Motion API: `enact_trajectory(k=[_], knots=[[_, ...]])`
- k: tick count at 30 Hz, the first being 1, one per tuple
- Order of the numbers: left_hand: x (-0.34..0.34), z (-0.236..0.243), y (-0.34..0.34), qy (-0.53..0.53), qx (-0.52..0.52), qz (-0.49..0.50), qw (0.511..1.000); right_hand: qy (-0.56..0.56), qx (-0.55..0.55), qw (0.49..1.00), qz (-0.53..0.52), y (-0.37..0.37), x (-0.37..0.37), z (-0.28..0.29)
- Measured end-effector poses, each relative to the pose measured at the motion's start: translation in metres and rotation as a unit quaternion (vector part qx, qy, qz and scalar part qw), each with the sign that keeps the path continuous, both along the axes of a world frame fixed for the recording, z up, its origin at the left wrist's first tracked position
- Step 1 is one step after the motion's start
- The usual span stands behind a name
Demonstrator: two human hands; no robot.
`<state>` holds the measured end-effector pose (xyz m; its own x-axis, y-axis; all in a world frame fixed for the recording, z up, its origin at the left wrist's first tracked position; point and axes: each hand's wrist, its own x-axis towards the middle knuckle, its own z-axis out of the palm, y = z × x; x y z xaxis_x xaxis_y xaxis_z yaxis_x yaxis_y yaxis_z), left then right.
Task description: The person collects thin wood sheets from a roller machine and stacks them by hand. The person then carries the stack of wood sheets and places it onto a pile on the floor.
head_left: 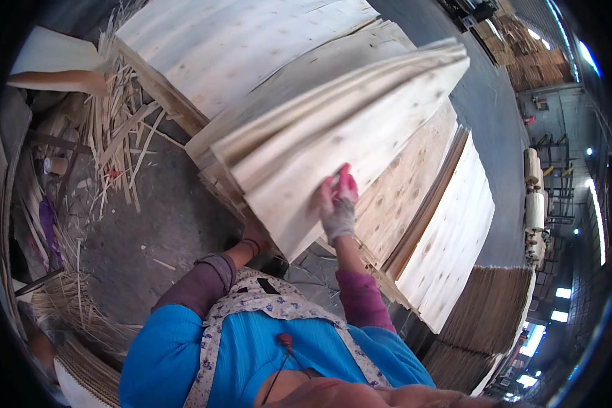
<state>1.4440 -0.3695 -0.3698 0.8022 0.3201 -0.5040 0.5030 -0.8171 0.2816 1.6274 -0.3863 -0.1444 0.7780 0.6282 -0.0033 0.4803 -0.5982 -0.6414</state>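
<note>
Several thin wood veneer sheets [347, 136] are raised at a tilt in front of me, bowed and bunched together. My right hand [338, 207], in a pale glove with pink fingertips, lies against the face of the nearest sheet, its fingers stretched out. My left hand [257, 234] is at the lower left edge of these sheets; its fingers are hidden behind them. Below the raised sheets, a knotty veneer stack [404, 183] shows, with darker edges along its right side.
A pale veneer stack [245, 47] lies beyond, and another pale sheet [449, 238] to the right. Wood strips [126, 136] litter the grey floor [143, 231] at left. Brown stacked sheets [479, 313] stand at lower right; logs [534, 194] lie farther off.
</note>
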Motion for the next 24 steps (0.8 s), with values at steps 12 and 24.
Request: enact_trajectory(k=[12, 24], knots=[[-0.058, 0.065, 0.024, -0.328, -0.417, 0.639, 0.557, -0.225, -0.311, 0.907, 0.174, 0.037, -0.026, -0.051], [-0.032, -0.106, 0.045, -0.371, -0.418, 0.705, 0.436, -0.117, -0.185, 0.957, 0.189, 0.013, -0.015, -0.057]])
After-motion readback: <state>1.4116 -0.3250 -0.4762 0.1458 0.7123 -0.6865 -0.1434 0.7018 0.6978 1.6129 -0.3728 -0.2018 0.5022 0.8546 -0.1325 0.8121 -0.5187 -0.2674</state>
